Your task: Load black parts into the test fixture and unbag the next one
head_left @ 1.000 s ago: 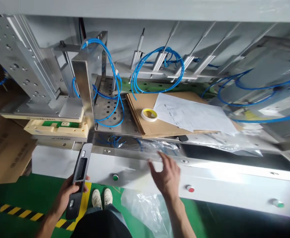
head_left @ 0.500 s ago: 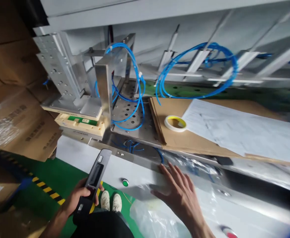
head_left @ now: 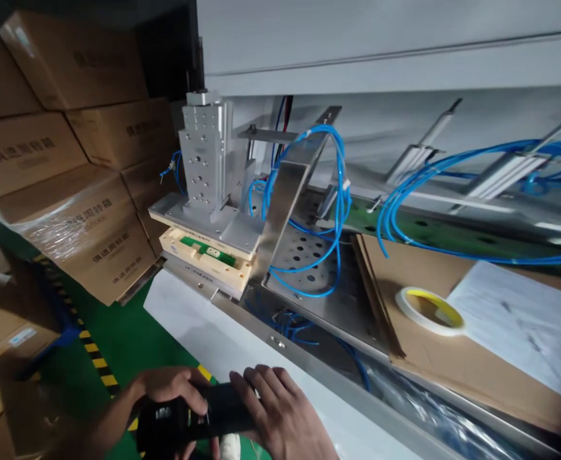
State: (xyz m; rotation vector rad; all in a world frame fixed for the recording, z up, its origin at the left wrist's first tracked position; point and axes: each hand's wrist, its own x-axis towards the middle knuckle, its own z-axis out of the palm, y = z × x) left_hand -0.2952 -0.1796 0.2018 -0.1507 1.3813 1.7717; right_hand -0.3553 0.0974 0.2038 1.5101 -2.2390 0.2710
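Observation:
Low in the view, my left hand (head_left: 172,390) is closed around one end of a long black device (head_left: 230,409), its thumb pressed on the top face. My right hand (head_left: 283,415) grips the other end, fingers wrapped over it. Both hands are in front of the white machine edge; the device is dark and its exact kind is not clear. Ahead of the hands stands a metal press (head_left: 204,166) above a cream fixture block (head_left: 204,259). A green part (head_left: 208,250) lies in that block.
Stacked cardboard boxes (head_left: 103,223) fill the left side. A bent steel bracket (head_left: 280,217) carries blue air tubes (head_left: 340,211). To the right, a tape roll (head_left: 405,306) and a paper sheet (head_left: 515,319) lie on cardboard (head_left: 434,364). Striped floor tape (head_left: 99,363) runs at lower left.
My right hand has left the machine's front panel and taken hold of the device. The device has turned from upright to nearly level. The view has swung left.

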